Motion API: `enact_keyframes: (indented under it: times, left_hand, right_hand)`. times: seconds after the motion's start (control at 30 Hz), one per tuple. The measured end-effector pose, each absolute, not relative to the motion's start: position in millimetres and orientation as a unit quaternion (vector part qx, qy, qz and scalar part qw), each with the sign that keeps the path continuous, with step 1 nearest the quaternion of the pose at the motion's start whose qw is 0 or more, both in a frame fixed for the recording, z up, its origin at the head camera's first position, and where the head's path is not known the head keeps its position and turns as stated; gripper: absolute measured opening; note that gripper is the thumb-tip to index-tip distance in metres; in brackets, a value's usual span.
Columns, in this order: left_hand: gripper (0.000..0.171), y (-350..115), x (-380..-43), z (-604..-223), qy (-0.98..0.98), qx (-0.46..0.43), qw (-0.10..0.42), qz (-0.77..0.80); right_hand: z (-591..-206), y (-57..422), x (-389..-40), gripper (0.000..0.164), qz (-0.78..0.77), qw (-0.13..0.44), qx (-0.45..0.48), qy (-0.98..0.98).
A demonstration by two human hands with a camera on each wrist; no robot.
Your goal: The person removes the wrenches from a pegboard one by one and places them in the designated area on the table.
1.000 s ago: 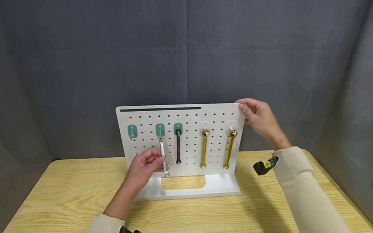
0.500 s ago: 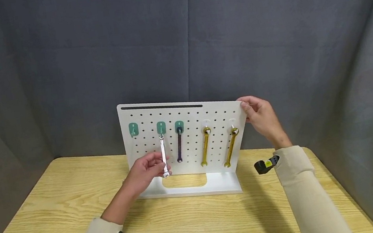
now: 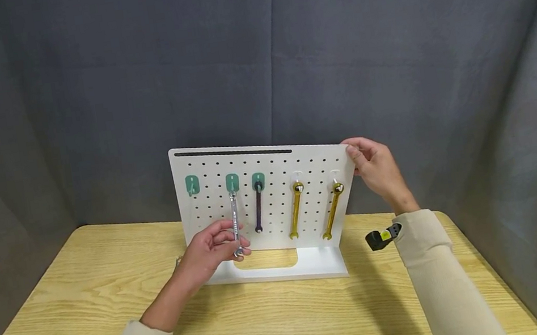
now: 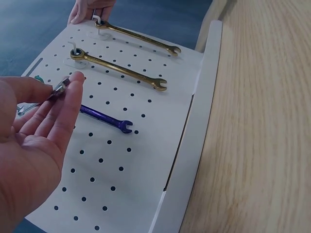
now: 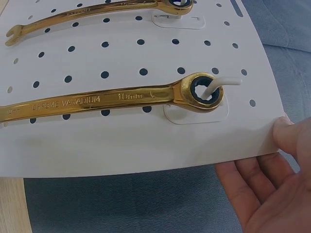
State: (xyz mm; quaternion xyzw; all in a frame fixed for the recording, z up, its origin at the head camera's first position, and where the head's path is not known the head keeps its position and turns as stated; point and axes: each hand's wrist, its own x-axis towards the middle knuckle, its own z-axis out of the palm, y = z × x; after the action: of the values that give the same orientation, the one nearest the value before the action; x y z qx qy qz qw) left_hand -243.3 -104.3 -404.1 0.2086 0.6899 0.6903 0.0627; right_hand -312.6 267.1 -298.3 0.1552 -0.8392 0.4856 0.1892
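Note:
My left hand (image 3: 203, 255) pinches a silver combination wrench (image 3: 235, 218) near its lower open end. The wrench's upper ring end lies at the middle green hook (image 3: 232, 182); whether it is on the hook I cannot tell. Up close in the left wrist view, thumb and fingers meet on the wrench (image 4: 60, 89). The white pegboard (image 3: 247, 162) has its upper right corner gripped by my right hand (image 3: 376, 169), thumb in front and fingers behind. A purple wrench (image 3: 258, 209) hangs just right of the silver one.
Two gold wrenches (image 3: 297, 209) hang on clear-backed hooks at the board's right side; the nearer gold wrench (image 5: 131, 96) reads 10mm. At far left, a green hook (image 3: 192, 184) bears nothing. The board's white base (image 3: 320, 263) stands on a wooden table (image 3: 280, 326), with grey curtains behind.
My left hand's grip has moved slightly down toward the wrench's lower end, its wrist dropping lower left. The right hand keeps its grip on the corner.

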Motion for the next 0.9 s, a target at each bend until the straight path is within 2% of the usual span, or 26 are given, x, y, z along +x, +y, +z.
enact_keyframes:
  times: [0.5,0.9]
  left_hand:
    - [0.047,-109,-231,-399,0.690,0.184,0.061,0.697]
    - [0.046,-110,-230,-393,0.673,0.207,0.057,0.708]
  right_hand:
    - [-299,268,-314,0.034,0.486,0.193,0.154,-0.838]
    - [-300,268,-313,0.035,0.478,0.196,0.148,-0.844]
